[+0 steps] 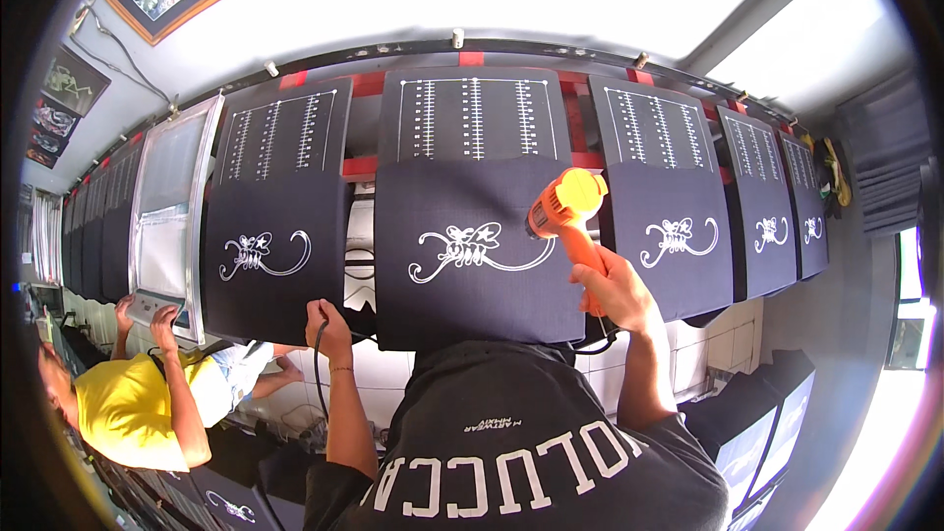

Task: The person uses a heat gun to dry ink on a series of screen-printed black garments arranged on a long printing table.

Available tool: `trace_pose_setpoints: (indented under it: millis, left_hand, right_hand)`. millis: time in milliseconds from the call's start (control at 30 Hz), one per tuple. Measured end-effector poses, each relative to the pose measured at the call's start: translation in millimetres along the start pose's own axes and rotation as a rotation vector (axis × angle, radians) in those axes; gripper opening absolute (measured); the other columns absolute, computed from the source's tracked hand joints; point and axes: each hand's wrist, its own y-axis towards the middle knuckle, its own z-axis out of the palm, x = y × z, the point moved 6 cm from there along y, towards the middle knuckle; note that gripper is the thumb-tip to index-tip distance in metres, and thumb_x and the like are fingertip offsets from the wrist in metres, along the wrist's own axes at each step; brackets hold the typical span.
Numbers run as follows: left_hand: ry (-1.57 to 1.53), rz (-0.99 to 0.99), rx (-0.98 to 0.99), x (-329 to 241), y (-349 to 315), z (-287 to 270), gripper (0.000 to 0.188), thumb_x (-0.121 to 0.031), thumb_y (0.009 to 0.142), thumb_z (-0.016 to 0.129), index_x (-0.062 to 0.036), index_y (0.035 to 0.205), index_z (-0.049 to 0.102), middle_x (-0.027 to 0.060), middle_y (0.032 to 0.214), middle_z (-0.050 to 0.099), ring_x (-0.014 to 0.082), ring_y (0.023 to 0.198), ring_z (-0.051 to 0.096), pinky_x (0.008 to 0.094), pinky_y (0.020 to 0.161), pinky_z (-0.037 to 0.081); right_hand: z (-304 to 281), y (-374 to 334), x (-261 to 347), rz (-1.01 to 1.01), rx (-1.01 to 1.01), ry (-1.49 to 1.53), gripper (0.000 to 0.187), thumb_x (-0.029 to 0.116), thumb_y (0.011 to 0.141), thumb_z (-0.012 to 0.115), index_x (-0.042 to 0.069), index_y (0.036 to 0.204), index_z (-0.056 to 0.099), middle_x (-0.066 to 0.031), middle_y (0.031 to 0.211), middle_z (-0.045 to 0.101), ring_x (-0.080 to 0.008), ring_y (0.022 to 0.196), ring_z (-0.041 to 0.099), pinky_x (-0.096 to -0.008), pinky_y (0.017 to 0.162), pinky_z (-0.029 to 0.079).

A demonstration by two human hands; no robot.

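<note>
My right hand point(619, 290) is wrapped round the handle of an orange heat gun point(568, 202). Its dark nozzle hangs over the right part of a black T-shirt point(472, 310) stretched on the middle printing board point(501, 143). White line art with a long curling tail is printed on that cloth. In my left hand point(331, 326), closed near the board's front left corner, is a black power cord point(320, 374) that runs down beside my forearm. Whether the nozzle touches the cloth I cannot tell.
Similar boards with printed black shirts, such as one on the left point(265, 300) and one on the right point(678, 280), line a red frame point(369, 84). At far left a co-worker in a yellow shirt point(138, 413) grips a screen frame point(200, 206). More printed panels point(777, 423) stand behind, lower right.
</note>
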Motion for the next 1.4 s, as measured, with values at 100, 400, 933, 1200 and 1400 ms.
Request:
trace_pose_setpoints:
  millis: [100, 400, 933, 1200, 1400]
  left_hand:
    - [0.021, 0.013, -0.011, 1.1, -2.5, -0.1, 0.02, -0.024, 0.098, 0.056, -0.0069, 0.091, 0.063, 0.0158, 0.072, 0.067, 0.0372, 0.068, 0.068, 0.0464, 0.061, 0.048]
    - [0.041, -0.001, 0.002, -4.2, -2.2, -2.5, 0.022, -0.024, 0.097, 0.055, -0.0057, 0.089, 0.063, 0.0175, 0.074, 0.067, 0.0399, 0.069, 0.066, 0.0484, 0.062, 0.049]
    - [-0.016, 0.002, -0.003, 1.8, -1.7, 2.1, 0.021, -0.024, 0.098, 0.054, -0.006, 0.088, 0.061, 0.0181, 0.075, 0.066, 0.0417, 0.071, 0.065, 0.05, 0.063, 0.048]
    - [-0.001, 0.021, -0.007, -1.1, -1.2, 0.9, 0.02, -0.023, 0.098, 0.055, -0.0067, 0.089, 0.061, 0.0165, 0.074, 0.066, 0.0397, 0.069, 0.065, 0.0478, 0.061, 0.048]
    - [0.023, 0.015, 0.008, -4.2, -1.3, -2.2, 0.02, -0.023, 0.098, 0.055, -0.0067, 0.089, 0.062, 0.0162, 0.073, 0.067, 0.0389, 0.068, 0.066, 0.047, 0.061, 0.048]
  right_hand:
    - [0.8, 1.0, -1.3, -0.004, -0.015, 0.001, 0.026, 0.023, 0.095, 0.063, -0.001, 0.106, 0.059, -0.0037, 0.066, 0.057, -0.0112, 0.054, 0.058, -0.0264, 0.052, 0.047]
    - [-7.3, 7.0, -3.6, -0.018, -0.056, -0.005, 0.025, 0.021, 0.096, 0.06, -0.001, 0.109, 0.059, -0.0041, 0.08, 0.062, -0.0097, 0.055, 0.058, -0.0259, 0.052, 0.049]
    - [-15.0, -7.0, -15.2, 0.056, -0.118, -0.01, 0.024, 0.024, 0.094, 0.063, 0.001, 0.102, 0.06, -0.0032, 0.067, 0.058, -0.0103, 0.055, 0.059, -0.0264, 0.051, 0.048]
    - [-16.3, -19.0, -16.4, 0.089, -0.095, 0.012, 0.024, 0.022, 0.094, 0.063, 0.001, 0.104, 0.059, -0.0017, 0.064, 0.056, -0.0098, 0.053, 0.058, -0.0256, 0.05, 0.047]
    - [-13.6, -28.5, -21.9, 0.088, -0.051, 0.025, 0.023, 0.022, 0.095, 0.063, 0.001, 0.103, 0.061, -0.0019, 0.066, 0.058, -0.0097, 0.053, 0.058, -0.0253, 0.051, 0.047]
